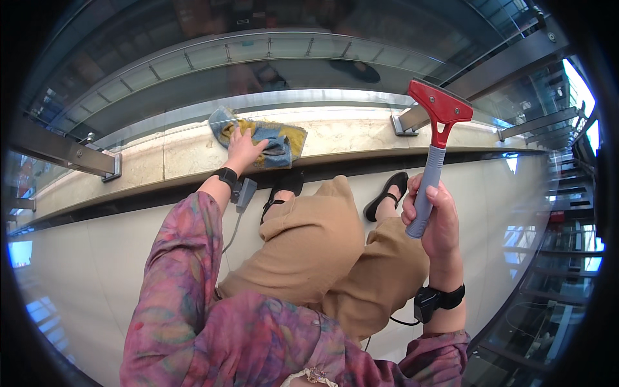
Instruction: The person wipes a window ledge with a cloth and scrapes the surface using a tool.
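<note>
My left hand [245, 150] rests on a crumpled blue and yellow cloth [283, 140], fingers spread over its folds; whether it grips the fabric I cannot tell. The cloth lies on a pale marble ledge [348, 126] at the foot of a glass panel [309, 109]. On the right, my right hand [433, 205] is closed around the grey ribbed handle of a scraper [441, 109]. Its wide red plastic head, with two screws, points up and away from me, held in the air over the ledge and floor. A blade edge shows darkly along the head's far side.
Steel railing posts stand on the ledge at left [92, 157] and right [416, 116]. A dark strip [338, 162] runs below the ledge, above the glossy tiled floor [145, 242]. My black shoes [387, 193] are close to it. Cables hang from both wrist devices.
</note>
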`<state>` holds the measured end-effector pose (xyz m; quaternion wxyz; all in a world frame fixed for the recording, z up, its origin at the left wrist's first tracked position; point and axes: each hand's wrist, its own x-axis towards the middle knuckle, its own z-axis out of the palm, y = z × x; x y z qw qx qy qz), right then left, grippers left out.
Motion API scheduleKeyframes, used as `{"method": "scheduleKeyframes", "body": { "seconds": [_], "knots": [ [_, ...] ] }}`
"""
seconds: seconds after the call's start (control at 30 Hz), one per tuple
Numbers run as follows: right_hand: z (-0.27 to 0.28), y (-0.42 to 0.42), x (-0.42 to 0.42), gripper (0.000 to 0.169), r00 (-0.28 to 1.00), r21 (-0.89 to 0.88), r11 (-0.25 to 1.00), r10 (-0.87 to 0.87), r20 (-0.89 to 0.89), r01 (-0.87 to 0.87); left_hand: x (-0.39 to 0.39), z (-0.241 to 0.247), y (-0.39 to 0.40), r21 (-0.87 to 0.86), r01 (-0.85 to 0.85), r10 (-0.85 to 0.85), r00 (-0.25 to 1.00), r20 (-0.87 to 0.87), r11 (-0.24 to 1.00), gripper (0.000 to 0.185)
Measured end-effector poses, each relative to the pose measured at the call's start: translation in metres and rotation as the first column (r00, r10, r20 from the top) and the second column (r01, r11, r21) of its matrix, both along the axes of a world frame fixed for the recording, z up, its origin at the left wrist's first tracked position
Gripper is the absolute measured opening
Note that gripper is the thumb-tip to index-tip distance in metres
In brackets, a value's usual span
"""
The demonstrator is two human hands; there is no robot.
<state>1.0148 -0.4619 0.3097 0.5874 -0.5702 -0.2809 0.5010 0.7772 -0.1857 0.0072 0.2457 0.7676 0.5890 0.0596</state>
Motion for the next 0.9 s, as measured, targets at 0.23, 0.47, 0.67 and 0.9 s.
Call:
{"method": "scheduleKeyframes", "body": {
  "seconds": [0.23, 0.47, 0.67, 0.9],
  "knots": [
    [-0.009, -0.006, 0.048, 0.032, 0.985, -0.012, 0.992, -0.127, -0.116, 0.126, 0.015, -0.016, 0.017, 0.052, -0.133, 0.143, 0.947, -0.288, 0.99, 0.102],
    [-0.003, -0.032, 0.109, 0.029, 0.984, -0.029, 0.987, -0.157, 0.088, 0.16, -0.026, -0.033, 0.007, 0.096, -0.013, 0.035, 0.97, -0.241, 0.995, 0.068],
    [-0.006, -0.03, 0.161, 0.026, 0.978, 0.069, 0.988, -0.147, 0.147, 0.138, -0.038, -0.047, -0.013, 0.209, 0.044, -0.014, 0.99, -0.143, 0.977, 0.048],
    [-0.015, -0.055, 0.211, 0.022, 0.935, -0.038, 0.985, -0.15, 0.321, 0.171, 0.053, -0.044, -0.045, 0.279, 0.186, -0.179, 0.983, -0.051, 0.942, 0.045]
  ]
}}
